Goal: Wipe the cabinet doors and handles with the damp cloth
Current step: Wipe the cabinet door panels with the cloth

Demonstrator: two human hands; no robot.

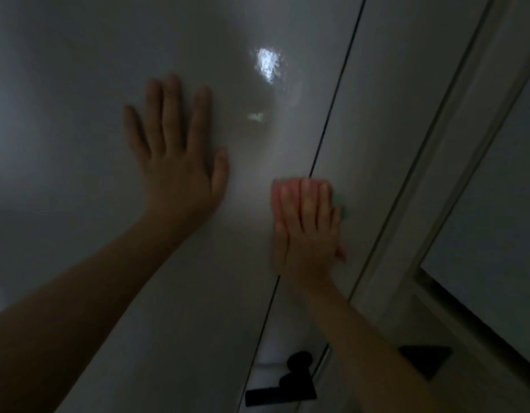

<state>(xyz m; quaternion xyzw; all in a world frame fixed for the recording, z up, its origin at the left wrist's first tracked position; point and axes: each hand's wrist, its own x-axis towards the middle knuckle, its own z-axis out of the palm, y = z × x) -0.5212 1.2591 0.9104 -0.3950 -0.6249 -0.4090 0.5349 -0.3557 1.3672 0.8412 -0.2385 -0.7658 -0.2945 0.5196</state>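
Lying under flat right hand (306, 228): cloth (341, 204).

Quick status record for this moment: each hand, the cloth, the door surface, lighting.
left hand: flat on the glossy white cabinet door, fingers straight and spread
right hand: flat, pressing the pink cloth over the dark seam between two doors
cloth: mostly hidden under the hand, greenish edge on the right side
door surface: bright reflection above the hands
lighting: dim

Left hand (180, 162) flat on door (79, 84); right hand (308, 231) presses cloth (341, 204).
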